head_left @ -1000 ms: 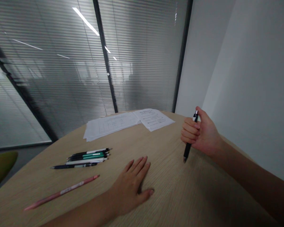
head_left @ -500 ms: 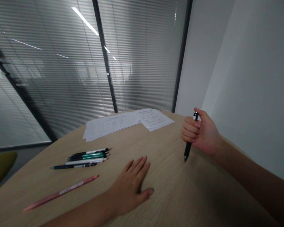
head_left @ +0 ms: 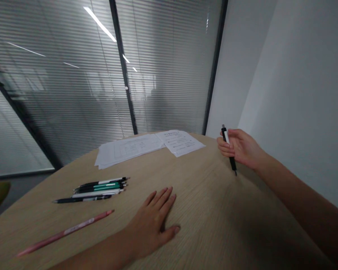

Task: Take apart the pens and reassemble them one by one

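Landmark: a stack of papers (head_left: 129, 152) is laid on the far part of the round wooden worktop (head_left: 202, 195), with a printed sheet (head_left: 181, 142) set partly against its right side.

Left hand: the left hand (head_left: 153, 221) is placed palm-down on the worktop, in front of the papers and well apart from them.

Left grip: the grip is opened flat, with the fingers spread; nothing is held by it.

Right hand: the right hand (head_left: 242, 148) is raised above the worktop, to the right of the papers and near their corner.

Right grip: the grip is partly closed, with the fingers loosely curled, and a pen is held in it.

Held pen: a black pen (head_left: 232, 163) with a white band near its upper end is carried tilted in the right hand, its tip pointed down. Whether the worktop is touched by the tip cannot be told.

Pen bunch: several black, white and green pens (head_left: 98, 189) are laid side by side, in front of the papers and to the left.

Pink pen: a pink pen (head_left: 70, 230) is lying at an angle, further in front of the papers, just beyond the left hand's reach of fingers.

Surroundings: slatted blinds (head_left: 59, 75) are hung behind the papers, and a white wall (head_left: 293, 93) is seen to their right.
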The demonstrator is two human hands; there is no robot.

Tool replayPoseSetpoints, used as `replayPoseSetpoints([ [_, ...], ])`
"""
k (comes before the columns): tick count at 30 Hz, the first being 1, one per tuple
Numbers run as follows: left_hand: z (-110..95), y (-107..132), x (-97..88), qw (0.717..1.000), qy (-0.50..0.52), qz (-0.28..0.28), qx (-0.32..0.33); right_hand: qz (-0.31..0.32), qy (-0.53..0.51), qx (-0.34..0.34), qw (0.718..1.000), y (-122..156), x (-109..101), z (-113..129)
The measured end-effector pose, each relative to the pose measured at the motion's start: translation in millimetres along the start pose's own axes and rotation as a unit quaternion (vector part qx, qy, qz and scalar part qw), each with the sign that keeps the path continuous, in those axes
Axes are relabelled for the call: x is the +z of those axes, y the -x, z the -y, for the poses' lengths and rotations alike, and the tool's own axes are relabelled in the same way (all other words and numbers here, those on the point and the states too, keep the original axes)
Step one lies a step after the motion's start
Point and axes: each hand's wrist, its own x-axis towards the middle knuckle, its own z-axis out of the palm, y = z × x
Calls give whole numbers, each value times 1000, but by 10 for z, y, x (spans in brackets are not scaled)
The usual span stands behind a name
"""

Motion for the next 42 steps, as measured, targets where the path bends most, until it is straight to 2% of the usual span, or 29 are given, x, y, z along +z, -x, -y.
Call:
replayPoseSetpoints([
  [2,4,-3,4,1000,2,-4,2,-85,62,-4,994,-72,-251,16],
  [3,6,-3,7,1000,3,-6,2,-150,100,-5,984,-104,-387,16],
  [4,7,-2,9,1000,6,-8,2,-181,113,-8,977,-133,-523,10],
  [8,7,11,13,1000,14,-16,2,-244,150,-12,958,-181,-956,-52],
  [12,9,17,14,999,22,-26,4,-270,209,4,940,-162,-1166,-181],
  [16,11,14,15,1000,8,-17,-1,-288,307,17,907,-166,-1294,-342],
  [21,22,11,40,1000,-4,-20,4,-322,473,35,819,-256,-1401,-512],
  [26,14,5,37,1000,-10,-13,5,-315,591,39,742,-335,-1394,-651],
  [34,0,3,25,1000,-10,-9,5,-256,691,52,674,-337,-1444,-741],
  [42,16,2,34,1000,-1,-18,4,-264,748,54,607,-279,-1470,-778],
])
